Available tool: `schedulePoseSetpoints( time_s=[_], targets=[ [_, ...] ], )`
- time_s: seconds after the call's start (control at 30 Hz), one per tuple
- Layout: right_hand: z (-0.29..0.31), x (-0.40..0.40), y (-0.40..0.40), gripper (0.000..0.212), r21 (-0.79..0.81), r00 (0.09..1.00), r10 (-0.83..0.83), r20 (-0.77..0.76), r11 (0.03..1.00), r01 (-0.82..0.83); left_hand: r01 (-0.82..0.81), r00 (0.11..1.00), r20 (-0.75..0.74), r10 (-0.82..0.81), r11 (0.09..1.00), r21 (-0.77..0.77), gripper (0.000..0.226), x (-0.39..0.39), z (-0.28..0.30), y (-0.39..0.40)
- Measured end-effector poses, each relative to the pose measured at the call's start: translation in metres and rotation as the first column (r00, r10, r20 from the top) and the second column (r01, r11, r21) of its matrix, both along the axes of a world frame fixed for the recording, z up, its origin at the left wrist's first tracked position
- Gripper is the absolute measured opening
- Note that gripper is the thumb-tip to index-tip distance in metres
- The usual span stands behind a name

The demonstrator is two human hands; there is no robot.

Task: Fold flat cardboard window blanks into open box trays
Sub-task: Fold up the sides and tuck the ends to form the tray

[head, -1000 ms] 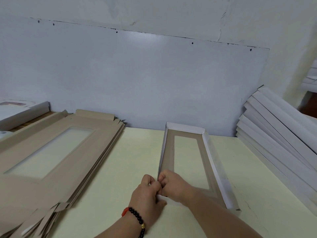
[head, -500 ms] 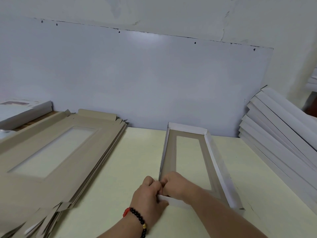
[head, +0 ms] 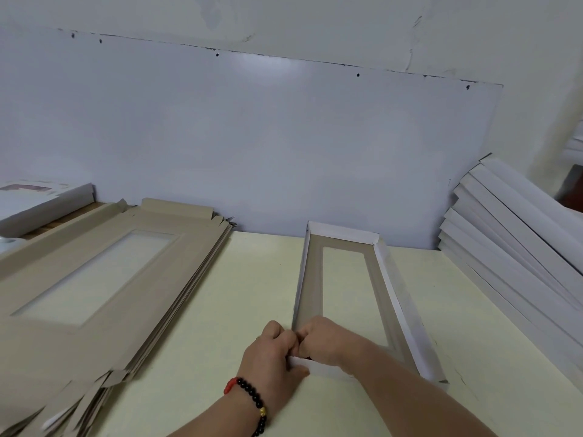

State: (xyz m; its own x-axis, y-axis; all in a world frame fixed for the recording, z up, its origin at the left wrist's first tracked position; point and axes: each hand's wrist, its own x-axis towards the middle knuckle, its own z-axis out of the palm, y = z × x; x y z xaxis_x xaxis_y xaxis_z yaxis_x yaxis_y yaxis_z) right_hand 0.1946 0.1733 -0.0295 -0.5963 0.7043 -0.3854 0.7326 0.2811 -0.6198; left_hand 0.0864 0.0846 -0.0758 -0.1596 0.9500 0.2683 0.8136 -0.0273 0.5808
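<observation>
Step in hand, prob.: locking the near-left corner of the long white-walled cardboard window tray (head: 383,279), which lies on the pale yellow worktop (head: 252,279) w/ far, left & right walls already up. Next calls for tucking the corner tab, pressing the near wall square, then checking the near-right corner.

Left hand (head: 271,354), bead bracelet at wrist, fingers curled, pinches the corner from outside. Right hand (head: 321,340) curls over the near wall from inside, knuckles touching the left's. Grey-brown flat blanks stack (head: 126,279) waits at left.
</observation>
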Motion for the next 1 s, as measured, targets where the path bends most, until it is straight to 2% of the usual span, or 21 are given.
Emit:
schedulePoseSetpoints(
  time_s=[0.27, 0.43, 0.5, 0.6, 0.67, 0.83, 0.93, 1.0],
  targets=[
    [0.004, -0.007, -0.001, 0.031, 0.032, 0.994, -0.061, 0.093, 0.998, 0.059, 0.001, 0.999, -0.036, -0.001, 1.000, -0.010, 0.034, -0.001, -0.003, 0.001],
    [0.001, -0.005, 0.000, 0.033, 0.082, 0.991, -0.124, 0.050, 0.989, 0.119, 0.025, 0.999, -0.036, -0.024, 0.999, 0.036, 0.023, -0.002, -0.006, 0.000],
    [-0.002, -0.005, -0.001, 0.031, 0.128, 0.995, -0.098, 0.034, 0.987, 0.093, 0.033, 0.999, -0.031, -0.032, 0.998, 0.045, 0.022, -0.001, -0.006, -0.001],
    [-0.008, -0.004, -0.004, 0.020, 0.175, 0.992, -0.037, -0.117, 0.983, 0.057, 0.021, 1.000, -0.017, -0.020, 0.999, 0.041, 0.022, -0.002, -0.007, -0.001],
    [-0.010, -0.001, -0.005, 0.028, 0.229, 0.977, -0.031, -0.211, 0.970, 0.081, 0.015, 1.000, -0.007, -0.015, 0.999, 0.043, 0.021, -0.002, -0.007, 0.001],
    [-0.011, 0.002, -0.007, 0.034, 0.379, 0.963, 0.013, -0.270, 0.921, 0.093, 0.003, 1.000, 0.002, -0.003, 0.999, 0.039, 0.024, -0.002, -0.009, 0.001],
    [-0.011, 0.006, -0.008, 0.024, 0.272, 0.939, -0.059, -0.339, 0.949, 0.157, 0.002, 1.000, 0.010, -0.003, 1.000, 0.025, 0.028, -0.002, -0.008, 0.002],
    [-0.009, 0.012, -0.006, 0.021, 0.155, 0.926, -0.068, -0.372, 0.979, 0.135, 0.004, 1.000, 0.016, -0.004, 1.000, 0.012, 0.035, -0.002, -0.008, 0.002]
  ],
)
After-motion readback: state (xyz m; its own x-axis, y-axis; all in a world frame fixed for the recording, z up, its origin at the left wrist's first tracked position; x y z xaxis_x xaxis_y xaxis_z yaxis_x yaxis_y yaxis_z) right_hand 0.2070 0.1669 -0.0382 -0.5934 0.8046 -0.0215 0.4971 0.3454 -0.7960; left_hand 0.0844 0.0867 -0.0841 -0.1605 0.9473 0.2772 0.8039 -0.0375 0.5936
